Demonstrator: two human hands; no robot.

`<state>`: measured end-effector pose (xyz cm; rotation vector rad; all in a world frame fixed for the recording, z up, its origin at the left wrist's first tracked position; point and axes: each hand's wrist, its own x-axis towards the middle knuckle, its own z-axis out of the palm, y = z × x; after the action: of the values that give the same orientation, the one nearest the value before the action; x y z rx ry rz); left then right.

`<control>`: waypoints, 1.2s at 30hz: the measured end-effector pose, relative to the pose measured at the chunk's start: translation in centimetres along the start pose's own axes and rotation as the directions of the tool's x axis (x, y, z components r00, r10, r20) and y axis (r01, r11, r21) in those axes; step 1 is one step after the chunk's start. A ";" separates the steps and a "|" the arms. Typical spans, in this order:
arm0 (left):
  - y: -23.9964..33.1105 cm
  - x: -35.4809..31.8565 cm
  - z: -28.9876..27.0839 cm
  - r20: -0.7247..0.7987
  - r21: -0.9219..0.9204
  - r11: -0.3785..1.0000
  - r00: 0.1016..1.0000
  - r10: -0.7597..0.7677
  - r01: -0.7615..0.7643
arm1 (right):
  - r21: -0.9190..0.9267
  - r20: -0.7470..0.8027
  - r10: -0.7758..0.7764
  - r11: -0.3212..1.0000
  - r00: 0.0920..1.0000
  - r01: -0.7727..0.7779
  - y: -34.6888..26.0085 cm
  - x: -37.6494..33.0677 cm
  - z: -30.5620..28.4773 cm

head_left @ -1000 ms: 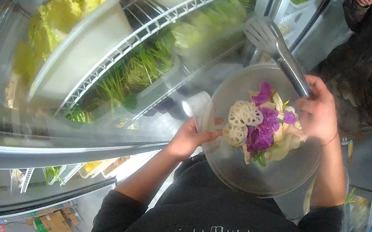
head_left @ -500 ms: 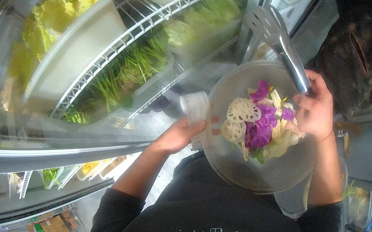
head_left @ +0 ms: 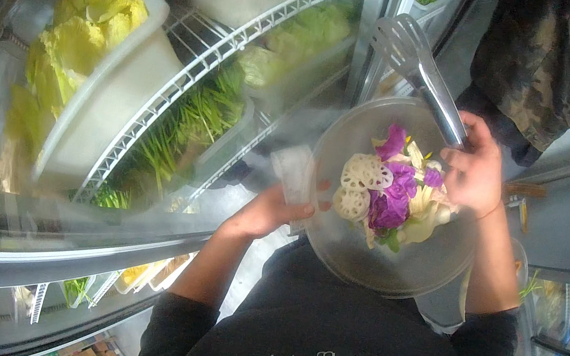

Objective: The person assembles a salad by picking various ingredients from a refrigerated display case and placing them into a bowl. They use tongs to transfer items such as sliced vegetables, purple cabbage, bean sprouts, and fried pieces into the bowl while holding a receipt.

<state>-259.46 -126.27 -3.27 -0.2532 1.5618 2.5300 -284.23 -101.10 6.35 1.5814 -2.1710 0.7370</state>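
Holding a clear bowl (head_left: 392,260) at chest height, just in front of a glass-fronted cooler, the person keeps it up by its 2 side rims. Sliced lotus root (head_left: 359,183), purple leaves (head_left: 389,207) and pale greens lie heaped toward the right rim. The left hand (head_left: 268,209) takes the left rim, its fingers pinching a folded white slip (head_left: 295,172) against the bowl. The right hand (head_left: 474,172) sits at the right rim with its fingers wrapped tight round the handle of metal tongs (head_left: 417,64), whose slotted head points up and away past the far rim.

My judgement: the bowl is slick, shallow and loaded off-centre, so a slack left grip could let it tip and spill the heap toward the right. The right hand does 2 jobs at once; shifting the tongs may loosen its hold on the rim. The slip could also slide out and fall.

Behind the glass, a white tub (head_left: 111,111) of yellow-green leaves (head_left: 75,37) sits on a wire shelf (head_left: 187,86), with long green stalks (head_left: 197,118) beneath and pale lettuce (head_left: 309,31) further right. The cooler's frame post (head_left: 370,26) stands near the tong head and could catch it. Another person in a camouflage jacket (head_left: 545,63) stands close at the upper right, crowding that side.
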 end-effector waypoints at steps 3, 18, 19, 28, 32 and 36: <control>-0.3 0.1 -0.4 0.004 0.111 0.993 0.999 0.051 -0.051 | -0.019 0.015 -0.001 1.000 1.000 0.002 0.5 -0.4 0.0; -2.1 3.7 0.6 -0.086 0.142 0.990 0.996 0.029 -0.017 | -0.159 0.052 0.050 0.986 0.997 -0.042 1.8 -0.6 0.7; -1.9 3.7 0.9 -0.106 0.171 0.985 0.994 0.039 -0.020 | -0.160 0.054 0.050 0.986 0.997 -0.041 1.9 -0.7 0.8; -1.6 2.5 2.1 -0.203 0.048 0.999 0.979 -0.008 0.018 | -0.191 0.139 0.087 0.980 0.986 -0.059 2.8 -0.9 3.1; -2.3 2.6 1.5 -0.219 0.026 0.998 0.974 0.058 -0.053 | -0.120 0.084 0.098 0.989 0.992 -0.087 3.1 -1.1 3.8; -2.4 2.2 1.0 -0.186 0.052 0.995 0.979 0.088 -0.079 | -0.084 0.036 0.095 0.992 0.995 -0.091 2.8 -0.9 3.9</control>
<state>-261.14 -124.22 -5.38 -0.4419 1.7285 2.5970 -286.52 -102.02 2.15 1.4747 -2.2864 0.6396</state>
